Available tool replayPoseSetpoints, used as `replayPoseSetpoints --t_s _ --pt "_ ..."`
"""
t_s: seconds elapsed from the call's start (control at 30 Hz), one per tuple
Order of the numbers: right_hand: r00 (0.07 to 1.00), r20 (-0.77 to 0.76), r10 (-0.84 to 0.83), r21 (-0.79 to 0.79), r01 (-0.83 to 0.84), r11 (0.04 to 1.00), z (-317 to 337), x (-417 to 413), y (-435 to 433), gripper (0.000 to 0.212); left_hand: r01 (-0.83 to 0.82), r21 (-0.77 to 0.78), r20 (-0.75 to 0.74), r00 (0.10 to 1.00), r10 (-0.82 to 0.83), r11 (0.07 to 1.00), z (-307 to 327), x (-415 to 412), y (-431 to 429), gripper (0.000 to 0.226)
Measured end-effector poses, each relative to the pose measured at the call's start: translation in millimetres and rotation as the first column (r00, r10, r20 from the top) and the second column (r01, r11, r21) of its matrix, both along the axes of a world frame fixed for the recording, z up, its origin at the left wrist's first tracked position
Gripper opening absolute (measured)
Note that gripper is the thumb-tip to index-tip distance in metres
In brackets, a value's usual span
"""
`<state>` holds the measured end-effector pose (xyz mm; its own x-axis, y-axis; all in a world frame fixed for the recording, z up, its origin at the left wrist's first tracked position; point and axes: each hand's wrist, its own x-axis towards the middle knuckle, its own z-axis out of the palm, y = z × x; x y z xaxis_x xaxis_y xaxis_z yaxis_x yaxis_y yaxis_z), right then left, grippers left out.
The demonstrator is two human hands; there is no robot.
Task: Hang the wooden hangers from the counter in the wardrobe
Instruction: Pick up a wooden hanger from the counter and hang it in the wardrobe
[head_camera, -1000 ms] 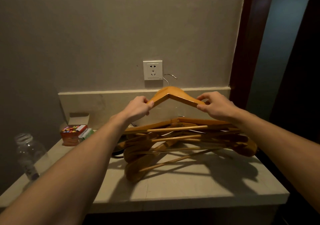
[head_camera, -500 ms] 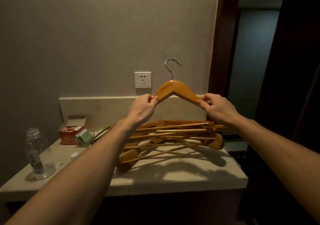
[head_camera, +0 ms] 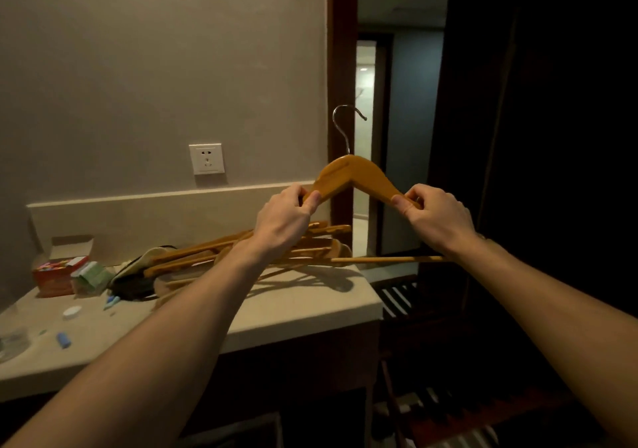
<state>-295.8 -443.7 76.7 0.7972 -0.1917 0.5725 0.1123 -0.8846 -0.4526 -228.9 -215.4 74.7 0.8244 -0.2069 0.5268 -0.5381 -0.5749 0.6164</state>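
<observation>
A wooden hanger (head_camera: 353, 175) with a metal hook is held upright in the air, past the right end of the counter (head_camera: 300, 304). My left hand (head_camera: 284, 221) pinches its left arm and my right hand (head_camera: 436, 218) pinches its right arm. Its lower bar sticks out below my right wrist. A pile of several wooden hangers (head_camera: 221, 258) lies on the counter behind my left forearm, partly hidden by it. The dark space at the far right is too dim to make out.
A white wall socket (head_camera: 206, 158) is above the counter's backsplash. A red box (head_camera: 57, 273), a green packet (head_camera: 90, 276), a bottle cap (head_camera: 71, 312) and small blue bits lie at the counter's left. A dark door frame (head_camera: 341, 68) and a doorway stand behind the hanger.
Both hands have lifted the hanger off the pile and carried it right, beyond the counter's end. The view has turned right, so the counter and socket sit further left.
</observation>
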Motion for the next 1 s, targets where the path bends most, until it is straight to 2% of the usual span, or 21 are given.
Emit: replayPoseSetpoints --t_s 0.27,0.53,0.7,0.83,1.0 --pt "0.967 0.030 -0.254 -0.008 0.254 0.967 8.5 -61.2 -66.3 0.030 0.259 -0.040 -0.020 0.966 -0.259 0.965 10.3 -18.3 -82.3 0.030" --pt "0.886 0.025 -0.464 0.076 0.461 0.884 13.1 -121.1 -112.5 0.033 0.513 -0.053 -0.002 0.858 -0.513 0.857 21.5 -27.3 -160.9 0.029" --pt "0.844 -0.017 -0.536 0.134 0.533 0.836 5.1 -163.7 -139.4 0.032 0.663 -0.003 -0.025 0.749 -0.663 0.749 13.8 -40.1 -207.7 0.031" --pt "0.783 -0.043 -0.621 0.173 0.618 0.767 -3.9 -195.9 -156.3 0.041 0.761 0.002 -0.038 0.649 -0.760 0.649 7.8 -55.0 -245.6 0.029" --pt "0.701 -0.073 -0.710 0.181 0.709 0.681 -13.5 -237.0 -179.4 0.041 0.842 0.017 -0.045 0.539 -0.841 0.539 1.4 -81.7 -293.2 0.030"
